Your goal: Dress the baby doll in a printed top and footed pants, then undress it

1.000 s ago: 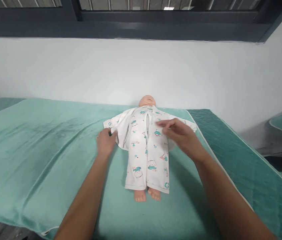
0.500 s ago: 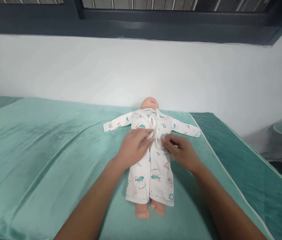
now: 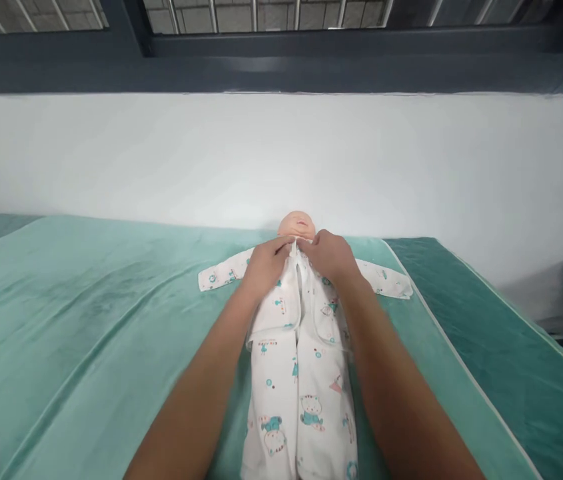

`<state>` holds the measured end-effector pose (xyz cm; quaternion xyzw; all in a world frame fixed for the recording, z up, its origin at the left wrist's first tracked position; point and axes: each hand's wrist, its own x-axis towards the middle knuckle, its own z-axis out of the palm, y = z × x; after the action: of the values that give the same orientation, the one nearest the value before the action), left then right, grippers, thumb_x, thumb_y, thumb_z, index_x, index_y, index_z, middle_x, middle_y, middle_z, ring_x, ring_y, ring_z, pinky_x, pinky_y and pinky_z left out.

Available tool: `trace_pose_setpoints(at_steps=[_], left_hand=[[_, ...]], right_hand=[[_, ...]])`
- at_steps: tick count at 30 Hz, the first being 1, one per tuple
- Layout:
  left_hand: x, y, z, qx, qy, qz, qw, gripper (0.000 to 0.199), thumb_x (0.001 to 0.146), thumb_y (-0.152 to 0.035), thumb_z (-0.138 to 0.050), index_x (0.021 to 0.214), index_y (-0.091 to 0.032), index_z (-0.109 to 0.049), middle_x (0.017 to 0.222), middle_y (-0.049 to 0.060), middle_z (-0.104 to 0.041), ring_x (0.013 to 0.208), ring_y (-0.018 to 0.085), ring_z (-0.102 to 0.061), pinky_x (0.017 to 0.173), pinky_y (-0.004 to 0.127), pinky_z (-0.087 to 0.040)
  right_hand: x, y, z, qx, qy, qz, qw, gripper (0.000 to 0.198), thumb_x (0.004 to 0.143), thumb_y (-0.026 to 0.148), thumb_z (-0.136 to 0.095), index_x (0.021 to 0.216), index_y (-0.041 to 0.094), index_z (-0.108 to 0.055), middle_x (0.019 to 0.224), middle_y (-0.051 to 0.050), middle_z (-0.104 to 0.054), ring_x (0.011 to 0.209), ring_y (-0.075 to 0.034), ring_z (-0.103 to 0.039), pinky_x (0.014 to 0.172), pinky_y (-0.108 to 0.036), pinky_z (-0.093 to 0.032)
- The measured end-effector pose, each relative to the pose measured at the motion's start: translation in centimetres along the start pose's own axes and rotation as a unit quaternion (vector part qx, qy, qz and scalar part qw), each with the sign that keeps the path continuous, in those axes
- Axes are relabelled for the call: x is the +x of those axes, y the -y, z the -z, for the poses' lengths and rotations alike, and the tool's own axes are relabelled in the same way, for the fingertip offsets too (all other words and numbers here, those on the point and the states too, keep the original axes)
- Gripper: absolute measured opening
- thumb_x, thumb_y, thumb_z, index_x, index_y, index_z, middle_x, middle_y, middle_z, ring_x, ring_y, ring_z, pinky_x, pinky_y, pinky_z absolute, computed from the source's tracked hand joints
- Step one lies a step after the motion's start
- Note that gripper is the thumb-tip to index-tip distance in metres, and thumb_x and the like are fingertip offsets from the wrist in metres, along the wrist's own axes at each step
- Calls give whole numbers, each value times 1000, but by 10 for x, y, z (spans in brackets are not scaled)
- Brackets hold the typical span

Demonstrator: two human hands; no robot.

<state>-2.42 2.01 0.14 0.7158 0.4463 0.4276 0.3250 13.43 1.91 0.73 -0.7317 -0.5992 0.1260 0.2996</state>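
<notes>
A baby doll (image 3: 297, 224) lies on its back, head toward the wall, dressed in a white printed jacket (image 3: 280, 308) and matching trousers (image 3: 311, 400). Both sleeves are stretched out to the sides. My left hand (image 3: 267, 264) pinches the jacket's front edge just below the doll's chin. Right beside it, my right hand (image 3: 330, 255) grips the other front edge at the neckline. The two edges nearly meet between my fingers and part lower down, over the belly. Exactly what lies under my fingertips is hidden. The doll's feet are out of view.
A light green sheet (image 3: 111, 320) with folds covers the bed. At the right lies a darker green cover (image 3: 466, 307) with a pale edge. Behind the doll rises a white wall (image 3: 281, 153), with a dark window frame (image 3: 281, 63) above it.
Both hands have moved up from the doll's belly to its neckline and closer together. The jacket's front panels now hang from my fingers. The view has tilted and come nearer.
</notes>
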Motion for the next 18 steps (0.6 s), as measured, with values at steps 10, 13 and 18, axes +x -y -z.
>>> trace_pose_setpoints(at_steps=[10, 13, 18], left_hand=[[39, 0, -4, 34, -8, 91, 995, 15, 79, -30, -63, 75, -21, -74, 81, 3, -74, 77, 19, -63, 71, 29, -44], [42, -4, -8, 41, 5, 109, 993, 11, 76, -28, -68, 69, -20, -70, 73, 2, -70, 65, 16, -57, 64, 29, -41], [45, -11, -13, -6, -32, 125, 992, 14, 76, -17, -64, 63, -18, -60, 64, 1, -62, 58, 13, -52, 64, 29, -41]], right_hand=[[6, -10, -1, 269, 2, -27, 963, 21, 77, 38, -60, 67, 20, -61, 71, -1, -64, 67, -17, -54, 63, -30, -40], [6, -7, -4, 302, -14, -41, 952, 19, 75, 37, -62, 73, 19, -67, 75, -2, -67, 72, -18, -57, 67, -30, -42], [4, -4, -7, 338, -20, -38, 940, 20, 73, 36, -65, 78, 17, -71, 79, -3, -70, 76, -19, -61, 70, -29, -45]])
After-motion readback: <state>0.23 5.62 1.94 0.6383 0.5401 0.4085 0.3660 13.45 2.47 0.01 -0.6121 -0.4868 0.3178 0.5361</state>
